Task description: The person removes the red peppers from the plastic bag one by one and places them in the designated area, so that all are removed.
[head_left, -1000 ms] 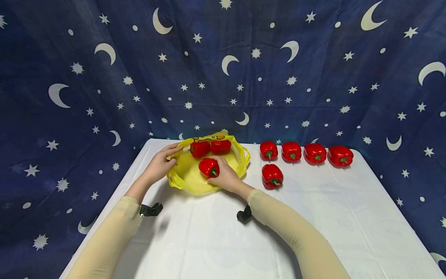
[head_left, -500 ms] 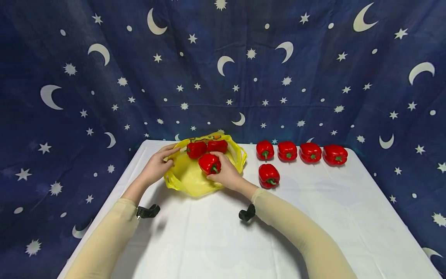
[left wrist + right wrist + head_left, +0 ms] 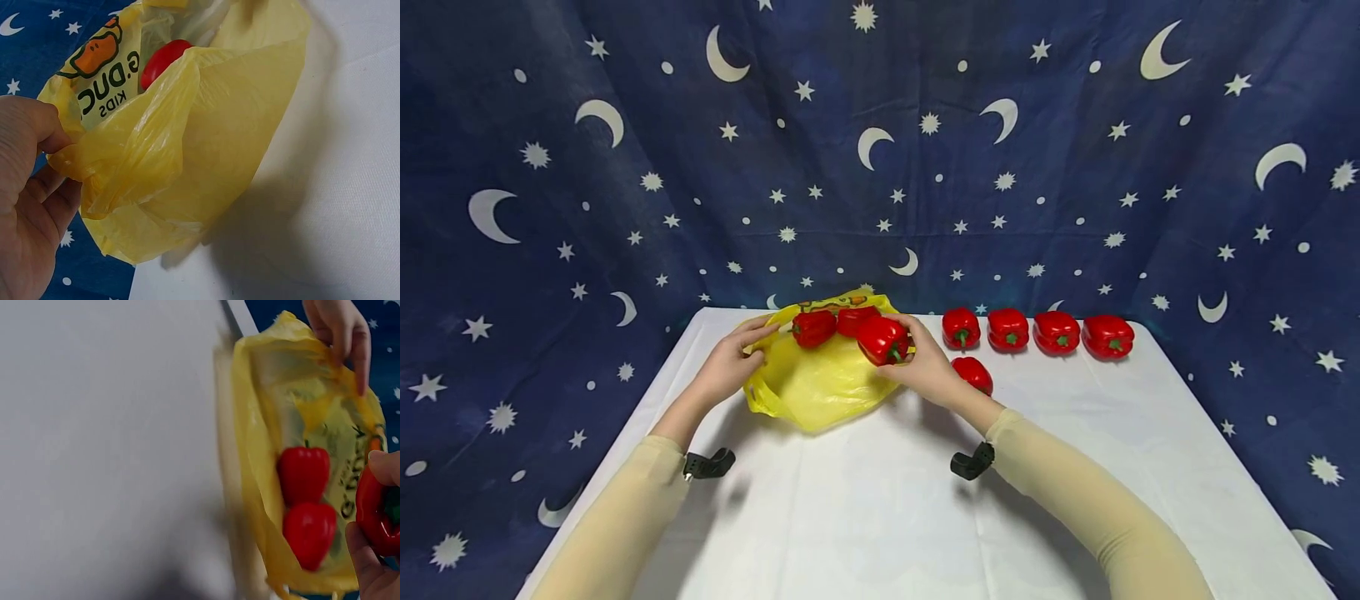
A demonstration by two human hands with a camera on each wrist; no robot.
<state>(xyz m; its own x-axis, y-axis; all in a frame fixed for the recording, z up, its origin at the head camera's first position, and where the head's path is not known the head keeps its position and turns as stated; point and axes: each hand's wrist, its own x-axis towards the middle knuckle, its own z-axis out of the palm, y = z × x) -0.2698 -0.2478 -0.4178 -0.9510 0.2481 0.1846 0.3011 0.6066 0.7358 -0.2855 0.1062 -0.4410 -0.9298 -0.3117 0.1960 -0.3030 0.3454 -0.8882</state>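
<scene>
My right hand (image 3: 928, 367) grips a red bell pepper (image 3: 882, 341) with a green stem, raised over the right side of a yellow plastic bag (image 3: 816, 387). Thumb and fingers of my left hand (image 3: 727, 364) pinch the bag's left edge, where the film bunches up in the left wrist view. The bag lies with its mouth open and has printed letters and an orange cartoon figure inside. Two more bell peppers sit in it, a left one (image 3: 814, 329) and a right one (image 3: 856, 320), touching each other in the right wrist view (image 3: 309, 534).
A row of several red bell peppers (image 3: 1056, 333) stands along the back right of the white-covered table (image 3: 865, 517). One more pepper (image 3: 974, 374) lies in front of the row, partly behind my right hand. A dark blue curtain (image 3: 820, 108) with moons and stars hangs behind.
My right hand has lifted the bell pepper from the middle of the bag and carried it right, to the bag's right rim. My left hand keeps its hold on the bag.
</scene>
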